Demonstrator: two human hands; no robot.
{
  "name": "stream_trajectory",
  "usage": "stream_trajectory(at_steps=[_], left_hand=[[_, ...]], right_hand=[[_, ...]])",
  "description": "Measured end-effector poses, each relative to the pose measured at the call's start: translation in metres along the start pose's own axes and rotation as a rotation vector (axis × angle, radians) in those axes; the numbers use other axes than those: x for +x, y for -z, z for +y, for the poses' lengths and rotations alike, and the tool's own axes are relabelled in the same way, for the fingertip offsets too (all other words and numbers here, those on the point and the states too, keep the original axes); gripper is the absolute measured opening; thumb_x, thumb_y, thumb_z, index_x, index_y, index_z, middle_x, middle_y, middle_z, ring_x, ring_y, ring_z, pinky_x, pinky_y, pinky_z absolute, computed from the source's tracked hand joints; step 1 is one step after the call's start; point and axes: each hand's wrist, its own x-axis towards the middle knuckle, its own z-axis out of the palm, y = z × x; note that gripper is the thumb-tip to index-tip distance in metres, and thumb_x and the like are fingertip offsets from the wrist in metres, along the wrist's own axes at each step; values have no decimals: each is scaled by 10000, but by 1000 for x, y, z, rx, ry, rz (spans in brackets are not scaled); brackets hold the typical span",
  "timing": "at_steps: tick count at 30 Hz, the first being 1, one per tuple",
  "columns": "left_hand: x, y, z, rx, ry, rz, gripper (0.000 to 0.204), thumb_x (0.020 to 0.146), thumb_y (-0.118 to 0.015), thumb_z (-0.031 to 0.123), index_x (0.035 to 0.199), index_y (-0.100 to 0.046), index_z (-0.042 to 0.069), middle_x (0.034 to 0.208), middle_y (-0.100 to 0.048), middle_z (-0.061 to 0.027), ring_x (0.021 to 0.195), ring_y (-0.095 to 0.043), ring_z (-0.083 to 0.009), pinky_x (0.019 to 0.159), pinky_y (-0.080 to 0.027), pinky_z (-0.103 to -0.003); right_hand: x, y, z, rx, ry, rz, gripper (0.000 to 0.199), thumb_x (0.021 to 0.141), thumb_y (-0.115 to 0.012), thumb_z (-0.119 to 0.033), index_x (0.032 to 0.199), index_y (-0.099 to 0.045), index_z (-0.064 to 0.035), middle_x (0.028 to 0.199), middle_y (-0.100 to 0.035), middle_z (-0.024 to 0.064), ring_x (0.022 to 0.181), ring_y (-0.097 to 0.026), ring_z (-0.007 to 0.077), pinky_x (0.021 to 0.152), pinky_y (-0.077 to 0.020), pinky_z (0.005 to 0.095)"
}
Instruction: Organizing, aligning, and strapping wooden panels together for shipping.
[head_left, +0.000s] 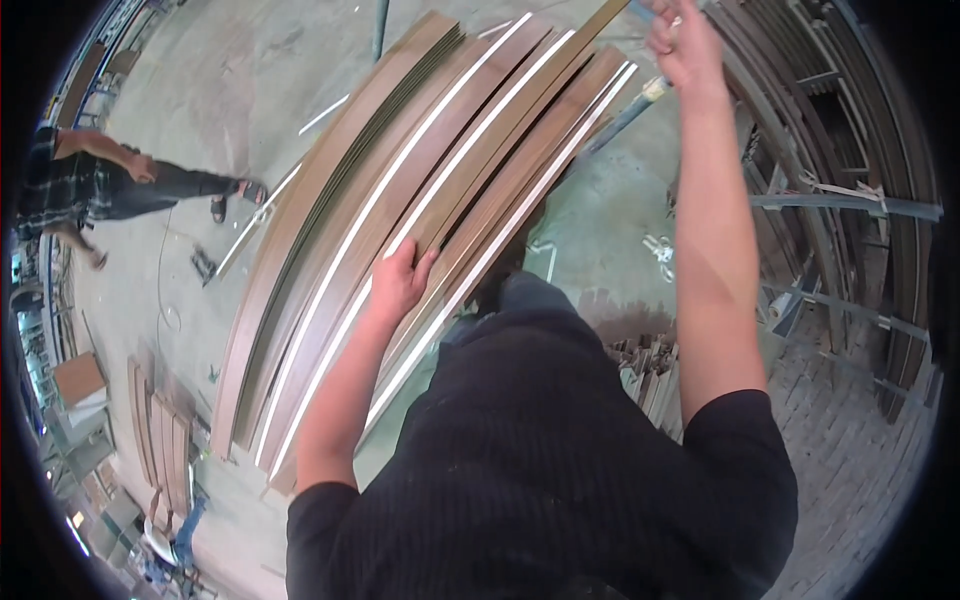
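Long brown wood-look boards (pixel 325 290) lie side by side in front of me, several with white edge strips; they look curved in this wide view. My left hand (pixel 400 282) is closed around a narrow brown board (pixel 455 200) in the middle of the group, thumb on its right side. That board runs up toward the top edge of the view. Up there, close to the board's far part, is my right hand (pixel 688 48), raised with its arm stretched out. Its fingers are bent; what they hold, if anything, is unclear.
Stacked long brown profiles (pixel 840 130) fill a metal rack (pixel 850 206) on the right. A bluish pipe (pixel 625 120) stands beyond the boards. To the left, a person (pixel 120 185) is on the floor, near a cable (pixel 160 260). More planks (pixel 160 440) lie at lower left, near another person (pixel 165 540).
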Motion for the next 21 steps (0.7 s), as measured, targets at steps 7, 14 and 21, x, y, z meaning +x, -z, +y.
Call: stream_trajectory(at_steps=[7,14,21], left_hand=[[-32,15,2,-19,-12,34,388,884,-700,335,768,-501,22,657,-578,-235,644,-586,-455,544,-445,-498],[-26,21,-3,-47,23,135,365,862,-725,302,757,-523,16,683,-596,-230,681,-605,-443,573,-463,-479],[53,41,105,-128,-64,328,374,856,-732,221,1147,-570,50,861,-647,-203,745,-652,-371,651,-521,-424]], right_hand=[[-45,-28,-17,127,229,-274,401,1028,-514,-330,1241,-564,6,923,-559,30,515,-404,76,441,-274,229],[-39,-46,-55,138,281,-321,327,1022,-519,-271,1199,-586,-4,1008,-669,119,508,-428,68,449,-294,216],[-34,-80,-64,104,288,-573,182,973,-577,-121,1103,-634,-7,886,-617,38,530,-454,63,453,-313,213]])
